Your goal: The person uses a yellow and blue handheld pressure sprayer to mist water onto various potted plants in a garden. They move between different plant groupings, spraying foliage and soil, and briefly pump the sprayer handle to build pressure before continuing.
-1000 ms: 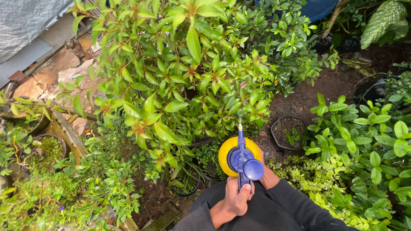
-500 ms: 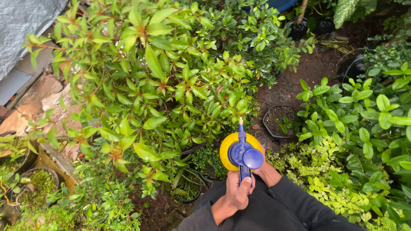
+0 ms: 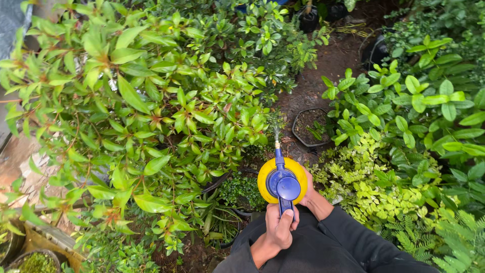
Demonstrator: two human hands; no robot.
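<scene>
I hold a yellow pump sprayer (image 3: 265, 177) with a blue top (image 3: 283, 186) low in the middle of the view. My left hand (image 3: 277, 230) grips the blue handle, thumb on top. My right hand (image 3: 309, 194) wraps the yellow bottle's right side and is mostly hidden behind it. The brass nozzle (image 3: 276, 144) points away from me, and a fine mist rises off it toward a large leafy shrub (image 3: 151, 116). Dark sleeves cover both my forearms.
A black pot of bare soil (image 3: 309, 126) sits just beyond the nozzle on a dirt path (image 3: 328, 65). Round-leaved bushes (image 3: 419, 111) and pale green groundcover (image 3: 374, 192) crowd the right. Small potted plants (image 3: 242, 192) stand under the shrub. Bricks and pots lie at the far left.
The view has swung slightly, so the shrub fills more of the left. The sprayer stays in both hands, nozzle still pointing ahead, with mist showing at its tip.
</scene>
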